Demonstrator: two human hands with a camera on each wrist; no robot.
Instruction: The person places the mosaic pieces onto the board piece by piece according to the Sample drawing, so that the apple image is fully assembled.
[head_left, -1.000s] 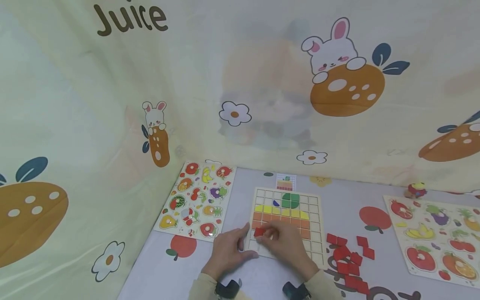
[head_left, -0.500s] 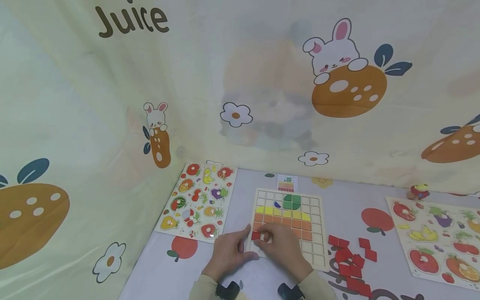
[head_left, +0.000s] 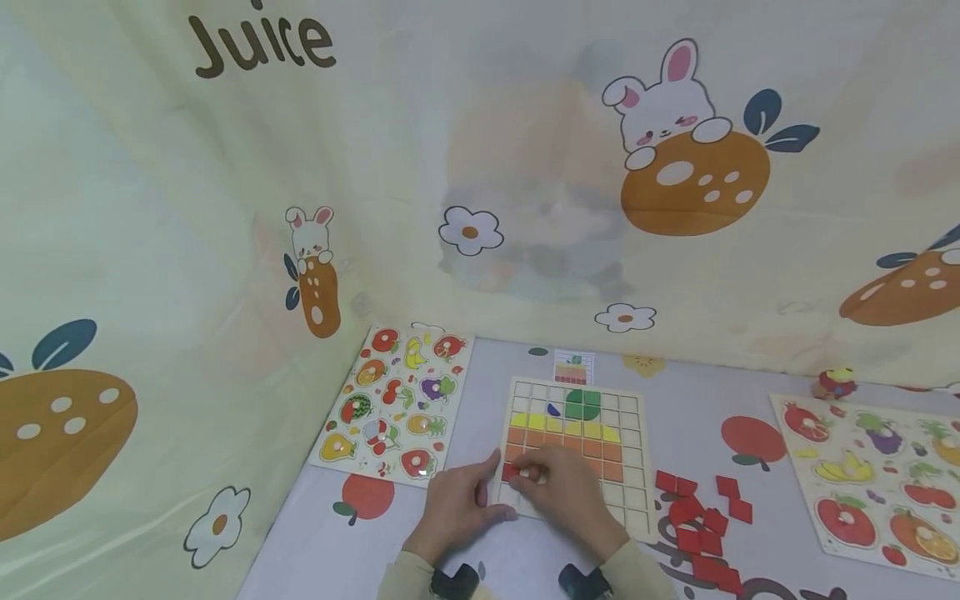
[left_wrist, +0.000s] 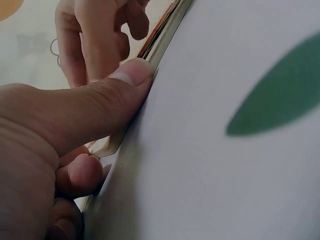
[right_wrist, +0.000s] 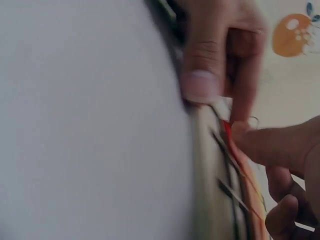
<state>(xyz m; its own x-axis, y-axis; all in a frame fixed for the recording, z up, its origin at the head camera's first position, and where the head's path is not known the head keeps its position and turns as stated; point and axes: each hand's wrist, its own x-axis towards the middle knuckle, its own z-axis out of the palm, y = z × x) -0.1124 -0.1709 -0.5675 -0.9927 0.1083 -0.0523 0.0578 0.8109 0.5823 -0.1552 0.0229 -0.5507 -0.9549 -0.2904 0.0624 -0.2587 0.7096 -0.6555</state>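
One red tile (head_left: pixel 509 472) shows partly beneath the right hand (head_left: pixel 566 493) (pinched or pressed, I cannot tell), at the left column of the grid board (head_left: pixel 636 497); the left hand (head_left: pixel 456 504), thumb and forefinger spread, touches its near-left corner. Blur softens the right wrist view.

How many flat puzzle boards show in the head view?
3. The cream square-gridded board lies in the middle, the right hand over it; one white fruit-picture board lies to its left, another fruit-picture board to its right, partly out of frame. None seems hidden.
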